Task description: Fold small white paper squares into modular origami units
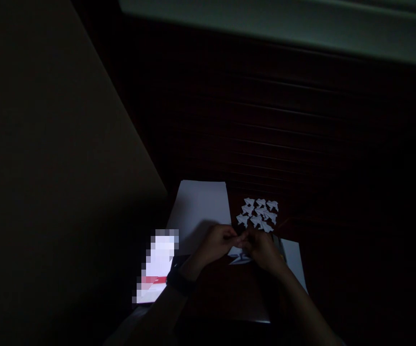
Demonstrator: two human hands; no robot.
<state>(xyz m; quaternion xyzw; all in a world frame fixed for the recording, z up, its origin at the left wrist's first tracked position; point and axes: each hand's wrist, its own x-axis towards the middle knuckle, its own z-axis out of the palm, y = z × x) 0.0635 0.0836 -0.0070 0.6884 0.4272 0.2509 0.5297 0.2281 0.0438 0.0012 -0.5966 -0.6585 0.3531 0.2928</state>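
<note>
My left hand (217,244), with a dark band on its wrist, meets my right hand (262,247) above the front part of a dark table. Both are closed, thumbs and fingers pinched together at the fingertips. Directly below the fingertips shows a piece of folded white paper (239,258) with a pointed left end; the fingers cover its upper part. Just beyond my hands, several small folded white paper figures (261,212) lie in rows. The dim light hides the finer folds.
A stack of white paper (202,204) lies at the back left of the dark table (226,298). More white paper (295,259) lies under and right of my right forearm. A lit screen (157,264), partly pixelated, stands at the left. A slatted dark surface (265,120) rises behind.
</note>
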